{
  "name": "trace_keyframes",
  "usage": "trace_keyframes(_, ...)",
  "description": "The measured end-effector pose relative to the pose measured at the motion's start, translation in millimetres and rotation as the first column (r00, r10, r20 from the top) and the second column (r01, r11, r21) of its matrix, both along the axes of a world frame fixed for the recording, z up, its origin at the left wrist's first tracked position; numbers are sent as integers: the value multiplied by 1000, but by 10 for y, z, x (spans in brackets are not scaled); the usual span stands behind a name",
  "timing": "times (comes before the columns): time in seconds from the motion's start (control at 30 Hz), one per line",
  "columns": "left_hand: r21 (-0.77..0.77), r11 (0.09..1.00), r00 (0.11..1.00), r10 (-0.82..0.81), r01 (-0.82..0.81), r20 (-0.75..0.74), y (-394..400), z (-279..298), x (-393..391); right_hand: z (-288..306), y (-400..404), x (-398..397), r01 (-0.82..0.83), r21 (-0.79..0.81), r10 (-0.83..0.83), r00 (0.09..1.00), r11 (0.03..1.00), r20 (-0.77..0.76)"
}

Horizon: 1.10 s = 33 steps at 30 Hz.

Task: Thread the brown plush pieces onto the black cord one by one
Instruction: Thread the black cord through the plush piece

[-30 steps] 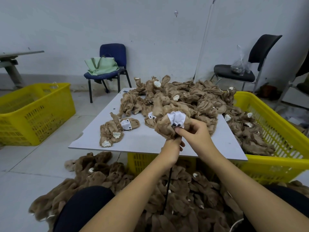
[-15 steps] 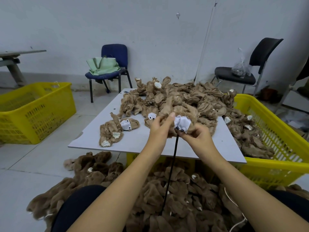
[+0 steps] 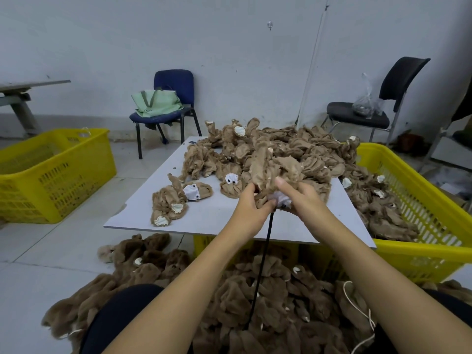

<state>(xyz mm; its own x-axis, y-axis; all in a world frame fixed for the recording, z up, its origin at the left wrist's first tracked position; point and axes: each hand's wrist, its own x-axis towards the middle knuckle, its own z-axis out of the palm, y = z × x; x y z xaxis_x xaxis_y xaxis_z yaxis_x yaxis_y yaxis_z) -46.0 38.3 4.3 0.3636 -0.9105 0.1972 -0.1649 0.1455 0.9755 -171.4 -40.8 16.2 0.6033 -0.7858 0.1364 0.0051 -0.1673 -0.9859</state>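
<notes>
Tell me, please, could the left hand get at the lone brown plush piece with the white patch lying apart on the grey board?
Probably yes, once freed: the left hand grips a held plush piece; the lone brown plush piece with the white patch lies nearby, bare grey board between.

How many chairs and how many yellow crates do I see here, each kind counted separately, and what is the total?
Chairs: 2, a blue chair bearing a green bag and a black chair bearing a clear plastic bag.
Yellow crates: 2, one on the floor at left and one at right holding brown plush pieces.
Total: 4
</notes>
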Motion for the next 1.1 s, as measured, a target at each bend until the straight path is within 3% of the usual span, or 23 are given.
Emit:
trace_keyframes(0.07, 3, 1000, 1000, -26, 26, -5, -14, -19, -44, -33, 6, 33, 92, -65, -93, 996, 994, -17)
trace_keyframes(0.17, 4, 998, 996, -69, 69, 52, -25, -30, -50, -72, 1, 87, 123, -42, -124, 992, 992, -29)
trace_keyframes(0.27, 139, 981, 982, -148, 132, 115, -10, -8, 16, -134, -15, 118, 144, 9, -143, 989, 990, -26)
trace_keyframes(0.4, 159, 983, 984, -60, 86, -165, -51, 160, -9, -193, 31, 118, 121, -18, -122, 992, 992, -18)
trace_keyframes(0.47, 154, 988, 978, 46, -15, -204, -109, 233, -39, -240, 37, 162, 58, -41, -57, 998, 997, 32)
trace_keyframes(0.57, 100, 992, 982, 89, -73, -165, -192, 188, -58, -287, 53, 214, 25, -32, -25, 999, 999, 23)
trace_keyframes(0.77, 50, 998, 994, 53, -49, -93, -244, 17, -54, -239, -47, 175, -37, 157, 45, 998, 987, -43)
trace_keyframes(0.9, 85, 996, 998, 11, -6, -58, -194, -26, -26, -169, -140, 97, -151, 277, 141, 988, 949, 54)
trace_keyframes(1.1, 142, 984, 994, -107, 107, -6, -124, -64, -99, -243, -117, 97, -70, 119, 57, 992, 990, 112)
